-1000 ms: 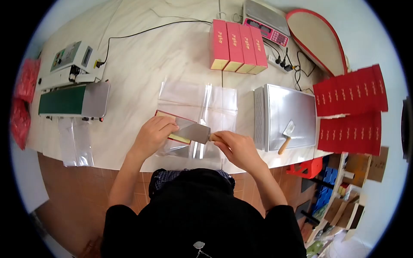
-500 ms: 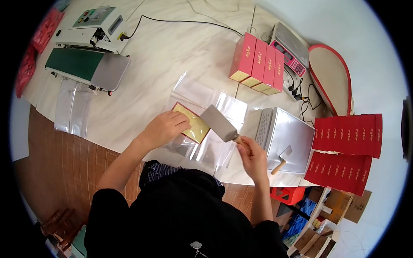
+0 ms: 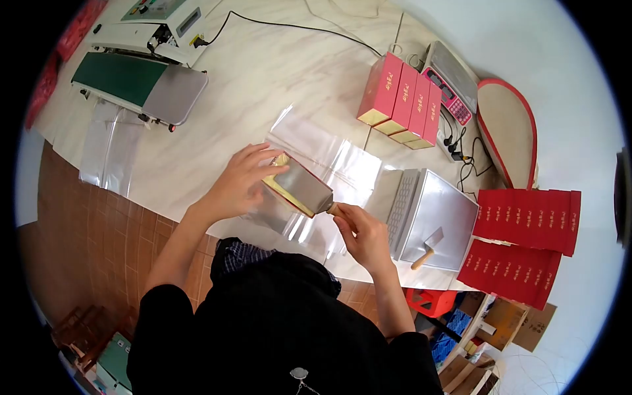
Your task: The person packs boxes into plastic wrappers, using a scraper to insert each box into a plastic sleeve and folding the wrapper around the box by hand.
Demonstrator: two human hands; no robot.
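Observation:
A red-edged box with a gold lining or wrap (image 3: 288, 197) lies on clear plastic bags in front of me. My right hand (image 3: 363, 238) grips the wooden handle of a flat metal scraper (image 3: 304, 186). Its blade lies over the box's gold face and covers most of it. My left hand (image 3: 238, 181) is at the box's left end, fingers apart, with fingertips over the gold near the corner. Whether those fingertips press on it, I cannot tell. Clear plastic bags (image 3: 352, 168) spread out beyond and under the box.
Right of the bags, a small wooden-handled scraper (image 3: 428, 248) lies on a metal-topped scale (image 3: 451, 217). Red boxes (image 3: 398, 99) stand farther back, near another scale (image 3: 451, 72). Stacked red boxes (image 3: 517, 263) line the right. A sealing machine (image 3: 141, 79) is at the far left.
The scraper has moved left and down, from beside the box to over its gold face. My left hand's fingers have spread and shifted toward the box's upper left corner.

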